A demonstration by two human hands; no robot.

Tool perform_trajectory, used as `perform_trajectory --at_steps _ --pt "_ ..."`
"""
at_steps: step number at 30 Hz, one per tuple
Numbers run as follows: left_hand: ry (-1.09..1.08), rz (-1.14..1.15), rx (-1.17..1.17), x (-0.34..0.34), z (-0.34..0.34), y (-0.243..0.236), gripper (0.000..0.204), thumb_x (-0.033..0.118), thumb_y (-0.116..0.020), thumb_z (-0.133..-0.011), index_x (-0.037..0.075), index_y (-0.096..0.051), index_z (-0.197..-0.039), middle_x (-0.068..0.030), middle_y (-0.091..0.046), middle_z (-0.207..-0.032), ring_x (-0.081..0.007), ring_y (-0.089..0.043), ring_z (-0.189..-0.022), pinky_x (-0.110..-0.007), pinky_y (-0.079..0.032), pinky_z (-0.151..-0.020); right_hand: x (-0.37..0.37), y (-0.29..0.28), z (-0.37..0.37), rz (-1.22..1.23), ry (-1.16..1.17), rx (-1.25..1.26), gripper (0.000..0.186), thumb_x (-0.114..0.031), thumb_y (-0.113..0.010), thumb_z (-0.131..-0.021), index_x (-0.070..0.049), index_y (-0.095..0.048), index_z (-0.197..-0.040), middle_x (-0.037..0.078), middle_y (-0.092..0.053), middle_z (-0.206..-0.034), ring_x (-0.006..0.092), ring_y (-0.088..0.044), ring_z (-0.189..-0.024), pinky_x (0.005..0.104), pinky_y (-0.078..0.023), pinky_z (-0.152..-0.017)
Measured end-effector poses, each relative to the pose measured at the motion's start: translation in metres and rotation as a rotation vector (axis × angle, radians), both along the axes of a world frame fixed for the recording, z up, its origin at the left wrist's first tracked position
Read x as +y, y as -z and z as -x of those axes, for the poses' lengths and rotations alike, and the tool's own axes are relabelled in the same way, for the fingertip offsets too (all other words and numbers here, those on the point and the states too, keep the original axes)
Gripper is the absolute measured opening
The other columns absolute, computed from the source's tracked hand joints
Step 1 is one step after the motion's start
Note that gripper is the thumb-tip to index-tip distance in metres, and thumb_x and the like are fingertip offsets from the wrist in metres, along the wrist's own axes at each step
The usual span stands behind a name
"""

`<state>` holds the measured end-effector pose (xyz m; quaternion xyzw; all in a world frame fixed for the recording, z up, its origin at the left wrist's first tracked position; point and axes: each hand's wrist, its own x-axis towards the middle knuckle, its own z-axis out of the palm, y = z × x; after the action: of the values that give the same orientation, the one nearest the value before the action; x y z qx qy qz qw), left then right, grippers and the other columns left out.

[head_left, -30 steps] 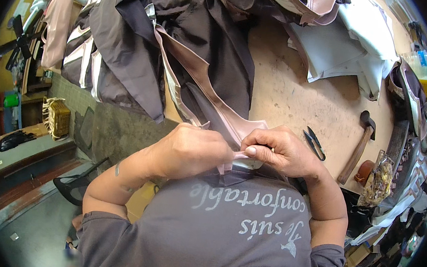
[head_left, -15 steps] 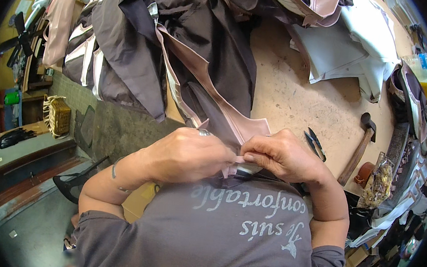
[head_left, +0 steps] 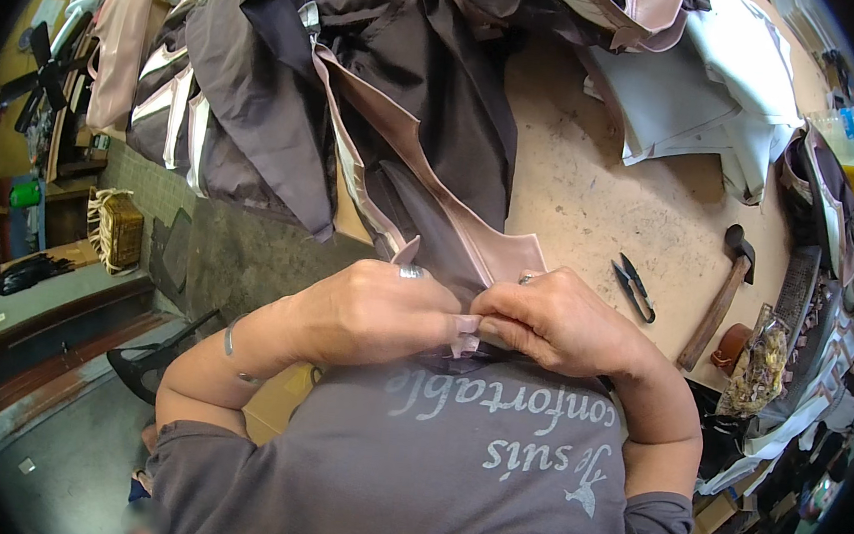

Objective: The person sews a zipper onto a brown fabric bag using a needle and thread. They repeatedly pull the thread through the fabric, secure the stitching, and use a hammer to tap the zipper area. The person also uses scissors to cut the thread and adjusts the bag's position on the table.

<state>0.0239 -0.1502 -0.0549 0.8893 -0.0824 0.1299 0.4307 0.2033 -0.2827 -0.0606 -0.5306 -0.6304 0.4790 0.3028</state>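
While both hands meet close to the grey shirt (head_left: 371, 463), the pink-edged piece (head_left: 503, 258) is right there betw. them, near end at the fingertips, the rest stretching away onto dark fabric (head_left: 430, 97). L hand (head_left: 379, 308): curled tight, thumb & fingers gripping a bit of the pink edge. R hand (head_left: 553, 322): thumb pressed to index, pinching the edge just beside it. Over on the table's (head_left: 574, 178) R side: black snips (head_left: 634, 288), then a hammer w/ wooden handle (head_left: 713, 310), a brown roll (head_left: 731, 346) & clear bag (head_left: 758, 368) next to it. White sheets (head_left: 686, 97) heaped further up.
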Motion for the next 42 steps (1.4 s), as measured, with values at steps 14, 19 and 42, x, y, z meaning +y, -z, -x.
perform_trajectory --at_steps 14,19,42 --pt "-0.022 0.095 0.539 0.008 -0.013 -0.021 0.008 0.009 -0.064 -0.078 0.002 -0.062 -0.080 -0.0115 -0.061 -0.065 -0.0262 -0.061 -0.060 -0.032 -0.047 -0.055 -0.001 0.002 0.000 -0.087 0.052 0.040 0.012 -0.015 -0.064 -0.078 -0.005 -0.061 -0.083 0.013 -0.056 -0.062 0.0295 -0.057 -0.057 0.0357 -0.044 -0.059" --pt "0.014 0.048 0.493 0.006 -0.007 -0.019 0.011 0.009 -0.064 -0.077 0.003 -0.061 -0.086 -0.0108 -0.061 -0.066 -0.0280 -0.060 -0.061 -0.034 -0.047 -0.056 -0.001 0.002 0.009 -0.072 0.045 -0.003 0.014 -0.018 -0.059 -0.081 -0.005 -0.059 -0.083 0.016 -0.059 -0.065 0.0339 -0.058 -0.061 0.0407 -0.046 -0.058" --pt "-0.641 -0.924 0.074 0.053 -0.003 -0.153 0.012 0.011 -0.060 -0.082 0.002 -0.059 -0.090 -0.0079 -0.064 -0.087 -0.0171 -0.062 -0.075 -0.027 -0.049 -0.067 0.105 -0.026 -0.039 -1.225 0.654 -0.300 0.017 -0.008 -0.064 -0.077 -0.005 -0.060 -0.094 0.010 -0.063 -0.091 0.0267 -0.061 -0.078 0.0317 -0.050 -0.065"
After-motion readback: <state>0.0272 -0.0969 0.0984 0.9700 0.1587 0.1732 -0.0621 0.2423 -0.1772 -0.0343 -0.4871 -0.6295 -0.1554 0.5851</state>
